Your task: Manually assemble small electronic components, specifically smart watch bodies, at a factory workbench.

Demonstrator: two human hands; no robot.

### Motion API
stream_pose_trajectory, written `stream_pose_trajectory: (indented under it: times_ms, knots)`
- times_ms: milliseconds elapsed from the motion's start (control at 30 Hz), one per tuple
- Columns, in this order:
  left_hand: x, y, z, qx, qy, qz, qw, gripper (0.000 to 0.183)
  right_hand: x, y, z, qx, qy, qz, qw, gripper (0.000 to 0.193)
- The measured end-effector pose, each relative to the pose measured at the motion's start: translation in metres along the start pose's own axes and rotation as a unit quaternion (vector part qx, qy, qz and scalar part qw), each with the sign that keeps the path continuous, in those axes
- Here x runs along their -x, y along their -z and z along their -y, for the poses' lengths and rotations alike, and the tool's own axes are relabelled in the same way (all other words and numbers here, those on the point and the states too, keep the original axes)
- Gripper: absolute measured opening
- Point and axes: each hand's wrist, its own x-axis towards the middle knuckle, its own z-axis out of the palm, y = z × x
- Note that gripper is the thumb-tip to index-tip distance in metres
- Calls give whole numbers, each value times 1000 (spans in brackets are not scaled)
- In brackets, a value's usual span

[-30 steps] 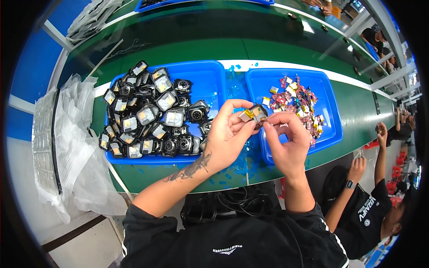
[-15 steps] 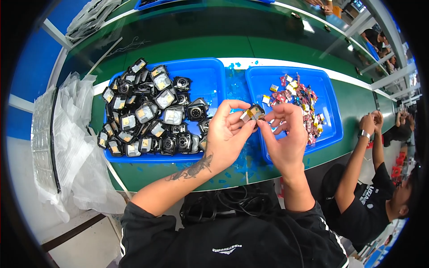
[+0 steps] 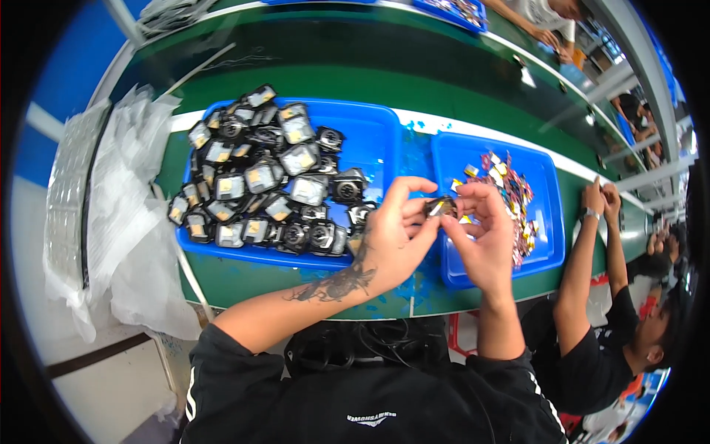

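Between my two hands is a small black smartwatch case (image 3: 441,207), partly covered by fingers. My left hand (image 3: 393,243) is closed around its left side, thumb underneath. From the other side, my right hand (image 3: 484,244) pinches at the case with thumb and fingertips; exactly what those tips grip is too small to make out. To the left, a blue tray (image 3: 386,140) holds a heap of similar watch cases (image 3: 262,177), some showing round sensor backs. A second blue tray (image 3: 549,229), just beyond my right hand, contains small red, yellow and white pieces (image 3: 510,181).
White foam sheets (image 3: 133,222) and a clear plastic tray (image 3: 70,200) stand at the far left. Blue scraps (image 3: 418,148) litter the green table (image 3: 340,66) between the trays. At the right sits a co-worker (image 3: 592,333) with raised hands; another person (image 3: 543,26) works across the table.
The whole view has shifted slightly. The watch case has turned in my fingers: its yellowish face showed before, and a darker side shows now. Both hands stay together at it.
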Motion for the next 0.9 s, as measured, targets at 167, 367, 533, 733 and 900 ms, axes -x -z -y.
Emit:
stream_pose_trajectory:
  times_ms: [167, 367, 533, 733, 900]
  knots:
    - [-8, 10, -19, -135, -111, -52, 983, 64, -94, 17, 1, -76, 10, 134, 988, 45]
    - [-26, 26, -22, -444, -292, -113, 839, 21, -232, 24, -64, 134, -70, -16, 988, 52]
    - [-12, 25, -20, -602, -399, -18, 692, 17, -245, 22, -94, 261, -25, -49, 964, 60]
    - [-11, 18, -8, -576, -495, 206, 617, 31, -185, -38, -8, 235, 273, -9, 933, 22]
    - [3, 18, -15, -515, -560, 223, 610, 42, -108, -148, 25, 298, 271, 233, 885, 23]
